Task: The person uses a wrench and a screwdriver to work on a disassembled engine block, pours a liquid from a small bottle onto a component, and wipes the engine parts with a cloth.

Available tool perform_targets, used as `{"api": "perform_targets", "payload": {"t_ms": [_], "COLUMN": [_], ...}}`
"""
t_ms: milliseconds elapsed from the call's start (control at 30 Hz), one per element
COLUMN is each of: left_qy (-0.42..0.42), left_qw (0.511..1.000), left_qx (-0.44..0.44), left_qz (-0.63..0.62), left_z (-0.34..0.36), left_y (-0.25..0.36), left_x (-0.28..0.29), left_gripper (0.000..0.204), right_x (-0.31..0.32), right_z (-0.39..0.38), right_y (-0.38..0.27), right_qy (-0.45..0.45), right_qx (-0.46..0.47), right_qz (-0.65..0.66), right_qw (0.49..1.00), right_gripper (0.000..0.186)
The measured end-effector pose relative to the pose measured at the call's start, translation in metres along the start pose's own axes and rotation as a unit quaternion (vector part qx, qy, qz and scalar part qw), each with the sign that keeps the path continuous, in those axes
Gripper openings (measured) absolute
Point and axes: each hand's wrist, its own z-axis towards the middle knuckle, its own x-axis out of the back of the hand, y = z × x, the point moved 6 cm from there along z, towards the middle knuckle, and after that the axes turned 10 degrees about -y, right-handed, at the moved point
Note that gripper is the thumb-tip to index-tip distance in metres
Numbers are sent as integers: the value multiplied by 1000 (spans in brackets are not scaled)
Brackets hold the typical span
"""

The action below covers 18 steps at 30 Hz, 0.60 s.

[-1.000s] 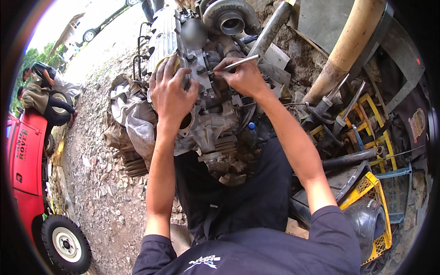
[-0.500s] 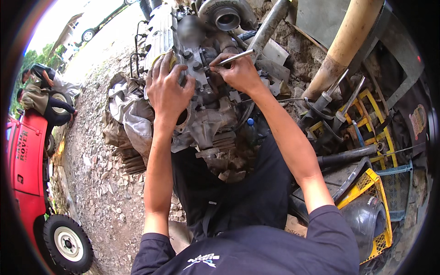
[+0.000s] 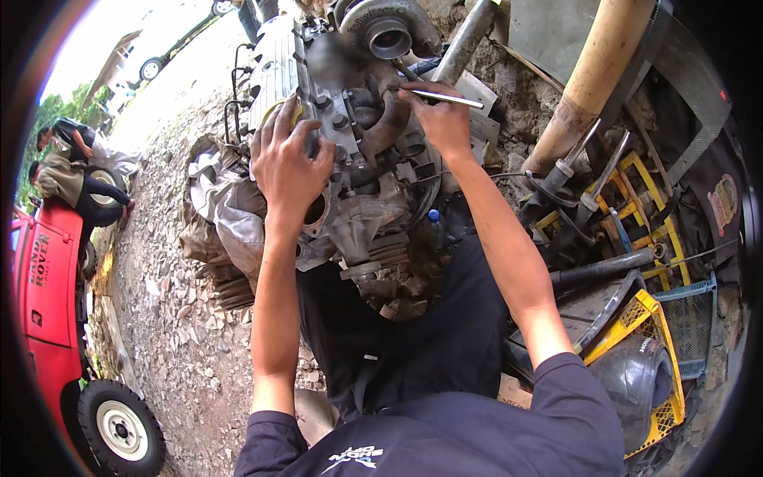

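An engine (image 3: 354, 211) with grimy grey metal parts stands in front of me. My left hand (image 3: 288, 163) lies on its left side by the ribbed cover (image 3: 274, 60), fingers stretched forward and thumb apart. Something yellowish shows at its fingertips, and a dark part sits between thumb and forefinger. My right hand (image 3: 439, 119) is closed on a slim silver metal rod (image 3: 449, 98), which points out to the right. Its fingertips are beside the curved rusty pipe (image 3: 389, 119), below the turbocharger (image 3: 389, 32). The rod's inner end is hidden by my fingers.
A grey cloth (image 3: 230, 199) hangs left of the engine over stony ground (image 3: 191, 318). At right are a bamboo pole (image 3: 592, 87), shock absorbers (image 3: 560, 179), a yellow crate (image 3: 671, 374) and a dark helmet (image 3: 628, 381). Two people stand by a red vehicle (image 3: 52, 294) at left.
My right hand has moved right and slightly up with the rod, away from my left hand. The rod now tilts down to the right. My left hand stays nearly in place.
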Motion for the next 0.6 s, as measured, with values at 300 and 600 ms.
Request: {"api": "perform_targets", "payload": {"t_ms": [300,600], "left_qy": [-1,2], "left_qw": [1000,999], "left_qx": [11,8], "left_qz": [2,-35], "left_z": [0,2], "left_y": [0,-1], "left_x": [3,2], "left_gripper": [24,21], "right_x": [-17,-41], "right_z": [-2,7], "right_y": [-1,-2], "right_qy": [-134,-99], "right_qx": [10,69], "right_qz": [2,-44], "right_qw": [991,992], "right_gripper": [20,14]}}
